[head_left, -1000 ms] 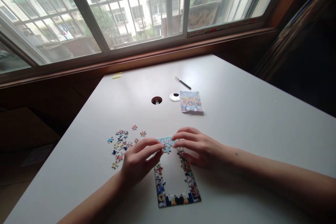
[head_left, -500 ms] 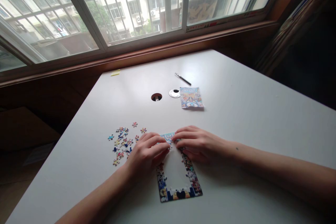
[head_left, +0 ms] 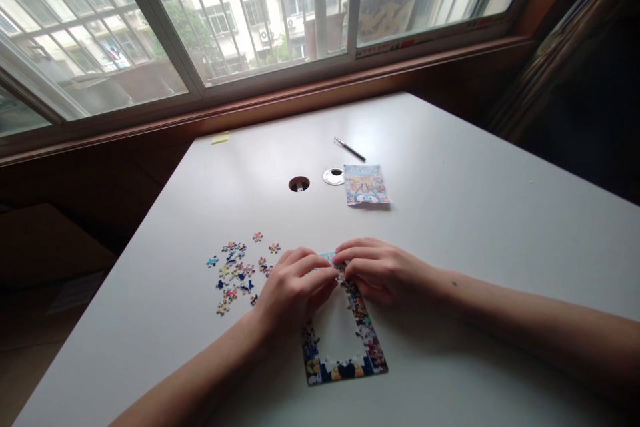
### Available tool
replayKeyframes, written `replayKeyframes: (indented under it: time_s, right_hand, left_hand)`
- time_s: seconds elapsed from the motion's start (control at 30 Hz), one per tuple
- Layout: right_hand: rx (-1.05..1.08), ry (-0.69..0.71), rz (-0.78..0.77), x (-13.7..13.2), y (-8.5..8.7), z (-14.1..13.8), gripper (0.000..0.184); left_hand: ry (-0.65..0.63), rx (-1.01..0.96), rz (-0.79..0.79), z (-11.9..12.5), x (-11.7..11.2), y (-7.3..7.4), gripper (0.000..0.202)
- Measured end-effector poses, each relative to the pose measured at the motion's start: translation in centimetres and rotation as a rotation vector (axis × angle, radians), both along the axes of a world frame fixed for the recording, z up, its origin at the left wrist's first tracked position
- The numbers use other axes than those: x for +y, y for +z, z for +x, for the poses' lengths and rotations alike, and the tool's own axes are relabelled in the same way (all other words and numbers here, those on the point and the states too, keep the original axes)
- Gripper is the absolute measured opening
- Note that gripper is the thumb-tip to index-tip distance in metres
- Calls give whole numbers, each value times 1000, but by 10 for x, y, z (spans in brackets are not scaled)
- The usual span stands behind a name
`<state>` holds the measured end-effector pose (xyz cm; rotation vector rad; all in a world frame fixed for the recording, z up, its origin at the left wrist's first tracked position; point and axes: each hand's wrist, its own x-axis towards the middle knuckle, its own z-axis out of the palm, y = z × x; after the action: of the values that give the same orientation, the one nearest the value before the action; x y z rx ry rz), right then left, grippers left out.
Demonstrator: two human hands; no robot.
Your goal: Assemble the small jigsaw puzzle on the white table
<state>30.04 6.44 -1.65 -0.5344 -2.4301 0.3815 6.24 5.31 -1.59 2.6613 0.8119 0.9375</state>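
— Two hands meet at twelve o'clock on our puzzle frame [head_left: 345, 369]. Left hand [head_left: 295, 287] and right hand [head_left: 380, 270] pinch narrowly on its pale-blue top strip [head_left: 327, 256].
— Any writing?
— None we can read; the picture packet [head_left: 367, 185] is too small. The frame lies flat on the table [head_left: 475, 213], its long axis running twelve to six, and our fingers hide its top corners. Loose pieces [head_left: 237, 273] lie at nine.

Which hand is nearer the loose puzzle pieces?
Left. The left hand lies just right of the loose pieces; the right hand sits farther right, at the puzzle frame top edge.
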Motion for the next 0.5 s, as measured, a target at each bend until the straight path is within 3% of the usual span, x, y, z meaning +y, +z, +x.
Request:
replayKeyframes:
  time_s: [0.5]
  right_hand:
    - [-8,20,-10,1,-3,2,28]
  left_hand:
    - [20,6,-49,5,-1,-4,15]
